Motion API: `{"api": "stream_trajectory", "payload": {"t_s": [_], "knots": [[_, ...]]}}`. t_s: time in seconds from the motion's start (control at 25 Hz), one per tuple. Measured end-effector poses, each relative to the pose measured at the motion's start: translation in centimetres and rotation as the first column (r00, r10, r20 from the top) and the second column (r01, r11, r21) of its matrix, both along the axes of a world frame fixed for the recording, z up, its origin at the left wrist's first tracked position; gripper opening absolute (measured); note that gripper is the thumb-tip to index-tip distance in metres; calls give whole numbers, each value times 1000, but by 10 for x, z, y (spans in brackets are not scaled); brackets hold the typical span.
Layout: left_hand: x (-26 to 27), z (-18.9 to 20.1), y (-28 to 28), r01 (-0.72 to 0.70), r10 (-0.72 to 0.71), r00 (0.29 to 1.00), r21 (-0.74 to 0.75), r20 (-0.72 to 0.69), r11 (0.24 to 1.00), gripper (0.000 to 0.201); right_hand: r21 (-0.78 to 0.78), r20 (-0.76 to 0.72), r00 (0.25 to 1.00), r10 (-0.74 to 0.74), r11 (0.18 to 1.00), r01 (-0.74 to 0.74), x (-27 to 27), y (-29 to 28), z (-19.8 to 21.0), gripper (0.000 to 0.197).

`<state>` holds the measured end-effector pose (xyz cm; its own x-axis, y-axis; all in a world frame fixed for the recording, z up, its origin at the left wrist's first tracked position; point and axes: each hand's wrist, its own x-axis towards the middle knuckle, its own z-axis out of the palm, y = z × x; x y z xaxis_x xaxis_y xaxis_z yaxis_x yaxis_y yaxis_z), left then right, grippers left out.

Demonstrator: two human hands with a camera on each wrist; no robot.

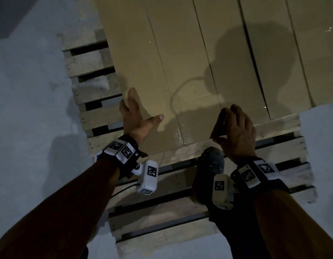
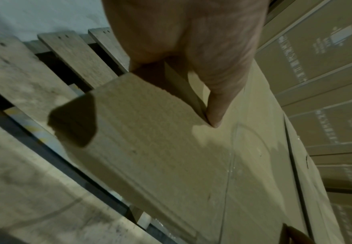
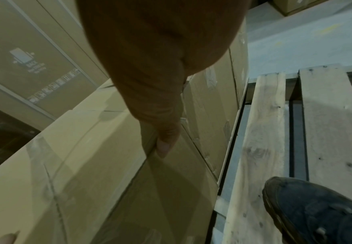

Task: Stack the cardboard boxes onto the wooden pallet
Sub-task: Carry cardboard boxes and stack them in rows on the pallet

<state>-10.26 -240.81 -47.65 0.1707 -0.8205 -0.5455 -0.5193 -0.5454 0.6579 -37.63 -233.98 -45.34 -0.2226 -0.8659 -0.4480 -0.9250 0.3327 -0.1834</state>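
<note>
Head view: gripped the cardboard box [image 1: 162, 71] at its near end with both hands. Found it lying lengthwise on the left part of the wooden pallet [image 1: 90, 86], hard against the neighbouring boxes [image 1: 236, 43] laid side by side to its right. Clamped the left hand [image 1: 137, 118] on the near-left corner, thumb spread across the top face and fingers laid along the left side. Curled the right hand [image 1: 236, 129] round the near-right corner, fingers bent over the edge. Planted a dark shoe [image 1: 211, 163] on the bare slats just in front of the box, with grey floor [image 1: 31, 90] on either side of the pallet.

Left wrist view: pressed the thumb [image 2: 217, 99] of the left hand [image 2: 181, 33] down on the top face of the cardboard box [image 2: 160, 148], the fingers tucked against the corner's side. Showed the slats of the wooden pallet [image 2: 14, 74] to the left and a stack of printed boxes [image 2: 327, 57] beyond, to the right.

Right wrist view: pinched the edge of the cardboard box [image 3: 77, 165] with the right hand [image 3: 139, 57], thumb tip [image 3: 166, 140] set against the edge; could not make out the fingers. Showed the wooden pallet [image 3: 265, 148] to the right, the shoe [image 3: 317, 211] on it and the printed boxes [image 3: 24, 57] at upper left.
</note>
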Motion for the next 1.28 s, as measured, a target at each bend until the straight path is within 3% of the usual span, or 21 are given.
{"api": "stream_trajectory", "payload": {"t_s": [0.6, 1.04, 1.28], "knots": [[0, -2, -5, -34, 35, 999, -47, 21, 998, 117, 85, -78, 994, 77, 994, -70, 6, -2, 3, 98], [-1, 6, -4, 34, -34, 999, -6, 43, 999, 117, 94, -67, 996, 65, 994, -59, 10, -4, 3, 105], [6, 1, -5, -107, 100, 986, -43, -130, 993, 113, 119, -40, 997, 70, 991, -65, 17, -4, 2, 116]]}}
